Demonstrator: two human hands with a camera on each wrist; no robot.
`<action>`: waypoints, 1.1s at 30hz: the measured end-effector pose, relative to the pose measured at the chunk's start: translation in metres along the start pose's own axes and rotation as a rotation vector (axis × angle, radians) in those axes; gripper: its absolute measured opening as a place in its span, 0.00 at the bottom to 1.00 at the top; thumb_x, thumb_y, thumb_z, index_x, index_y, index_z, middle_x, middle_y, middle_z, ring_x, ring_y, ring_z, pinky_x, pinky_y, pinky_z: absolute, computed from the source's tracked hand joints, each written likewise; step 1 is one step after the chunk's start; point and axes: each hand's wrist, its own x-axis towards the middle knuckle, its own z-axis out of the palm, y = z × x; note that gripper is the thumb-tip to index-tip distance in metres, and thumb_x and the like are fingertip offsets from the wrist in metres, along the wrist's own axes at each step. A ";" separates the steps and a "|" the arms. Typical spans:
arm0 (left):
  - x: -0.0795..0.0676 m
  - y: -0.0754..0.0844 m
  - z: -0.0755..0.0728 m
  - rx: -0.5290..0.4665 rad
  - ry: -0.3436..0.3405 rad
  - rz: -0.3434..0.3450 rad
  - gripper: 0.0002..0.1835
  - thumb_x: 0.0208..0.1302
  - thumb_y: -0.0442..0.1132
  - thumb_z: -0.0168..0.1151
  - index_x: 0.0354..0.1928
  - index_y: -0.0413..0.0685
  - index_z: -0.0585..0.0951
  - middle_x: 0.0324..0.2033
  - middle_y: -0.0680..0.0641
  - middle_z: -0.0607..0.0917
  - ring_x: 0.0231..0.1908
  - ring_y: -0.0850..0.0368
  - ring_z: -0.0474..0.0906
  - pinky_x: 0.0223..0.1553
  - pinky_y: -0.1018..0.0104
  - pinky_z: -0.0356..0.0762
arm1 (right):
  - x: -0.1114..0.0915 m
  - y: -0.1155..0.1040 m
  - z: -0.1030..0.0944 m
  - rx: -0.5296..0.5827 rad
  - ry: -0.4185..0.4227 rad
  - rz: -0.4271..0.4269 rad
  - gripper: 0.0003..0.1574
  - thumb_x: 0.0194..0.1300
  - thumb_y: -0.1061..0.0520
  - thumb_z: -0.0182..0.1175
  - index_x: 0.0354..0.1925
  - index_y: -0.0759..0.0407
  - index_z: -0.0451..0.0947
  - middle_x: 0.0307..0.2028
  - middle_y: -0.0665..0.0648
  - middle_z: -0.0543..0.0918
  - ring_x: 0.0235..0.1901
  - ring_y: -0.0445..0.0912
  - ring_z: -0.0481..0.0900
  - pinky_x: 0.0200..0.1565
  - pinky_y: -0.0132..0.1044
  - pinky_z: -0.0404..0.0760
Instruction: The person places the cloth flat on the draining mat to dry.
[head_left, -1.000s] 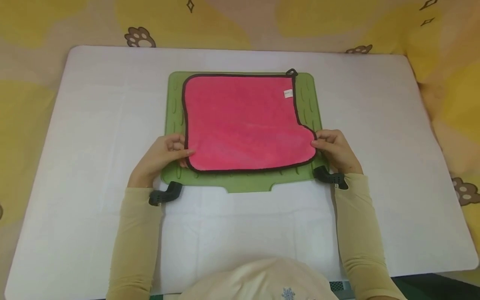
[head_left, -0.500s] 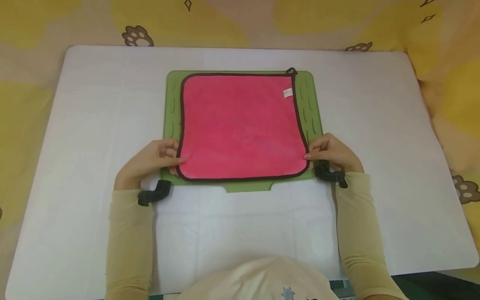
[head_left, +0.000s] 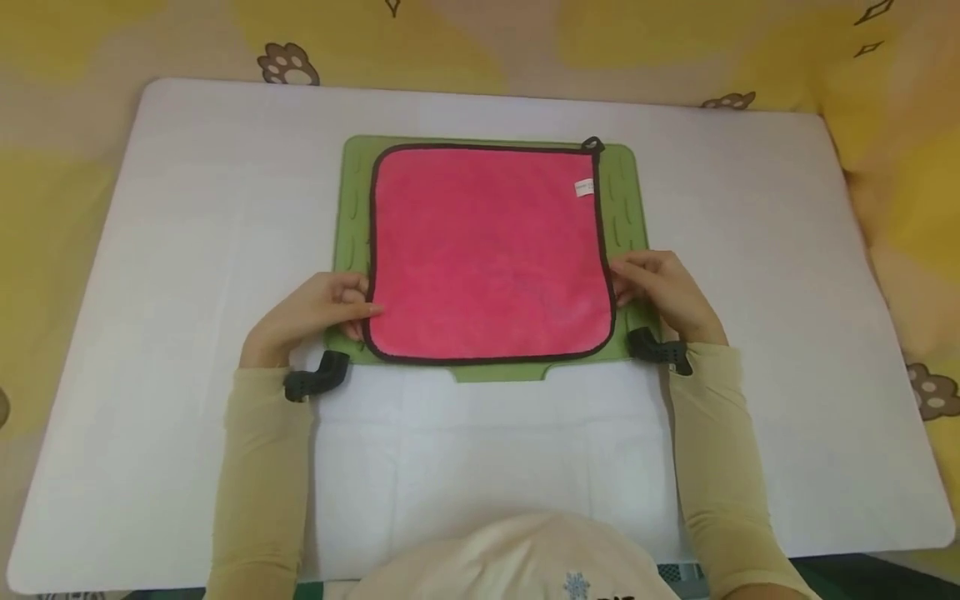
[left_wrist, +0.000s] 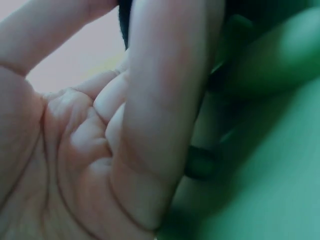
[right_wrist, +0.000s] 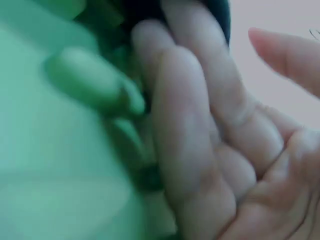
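Note:
A pink towel [head_left: 487, 250] with black edging, a white label and a hanging loop lies spread over a green ridged mat [head_left: 624, 200]. My left hand [head_left: 311, 312] pinches the towel's left edge near its front corner, thumb on top and fingers underneath. At the opposite edge is my right hand [head_left: 663, 287], its fingertips just under the black border. In the right wrist view its thumb [right_wrist: 287, 55] stands away from the fingers [right_wrist: 182, 100], off the cloth. The left wrist view shows the fingers [left_wrist: 160, 100] close over the green mat, partly hiding the dark edging.
The mat rests on a white tabletop [head_left: 480, 467] with rounded corners. Yellow patterned fabric [head_left: 510, 42] hangs along the back and right side. A black curved piece [head_left: 318, 379] sits at the left wrist, and a matching one [head_left: 656, 348] at the right.
The towel's folded-in front right corner has been pulled out flat. The right hand has then shifted back along the edge and its thumb has come off the cloth. The left hand still pinches its edge.

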 end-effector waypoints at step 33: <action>0.127 0.042 -0.075 -0.005 0.367 -0.154 0.11 0.68 0.38 0.54 0.37 0.35 0.72 0.17 0.53 0.75 0.14 0.66 0.74 0.19 0.71 0.78 | 0.137 -0.050 -0.020 -0.336 0.330 0.100 0.13 0.62 0.57 0.61 0.34 0.68 0.76 0.18 0.46 0.74 0.11 0.35 0.71 0.18 0.25 0.74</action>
